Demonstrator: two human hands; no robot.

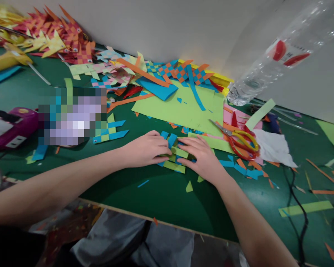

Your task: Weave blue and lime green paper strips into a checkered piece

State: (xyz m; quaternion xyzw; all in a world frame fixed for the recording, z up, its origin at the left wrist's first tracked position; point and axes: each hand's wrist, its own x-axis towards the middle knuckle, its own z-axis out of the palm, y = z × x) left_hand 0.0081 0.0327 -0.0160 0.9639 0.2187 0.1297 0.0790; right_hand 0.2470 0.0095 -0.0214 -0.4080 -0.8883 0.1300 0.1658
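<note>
A small weave of blue and light green paper strips [176,167] lies on the green table, its loose ends sticking out. My left hand [147,149] closes on its left side, fingers curled together over the blue strips. From the right, my right hand [200,157] holds the other side, with its thumb low and its fingers over the green strips. Part of the weave is hidden under both hands. Left of them rests a finished-looking woven paper fish [108,133] in blue and green.
Red-handled scissors [243,142] lie right of my hands, by a white tissue [275,146]. Green paper sheets [183,104] and woven fish [180,72] are behind. A clear plastic bottle [267,70], a glue gun [11,59], a purple power strip [15,128] and a black cable [304,218] surround the area.
</note>
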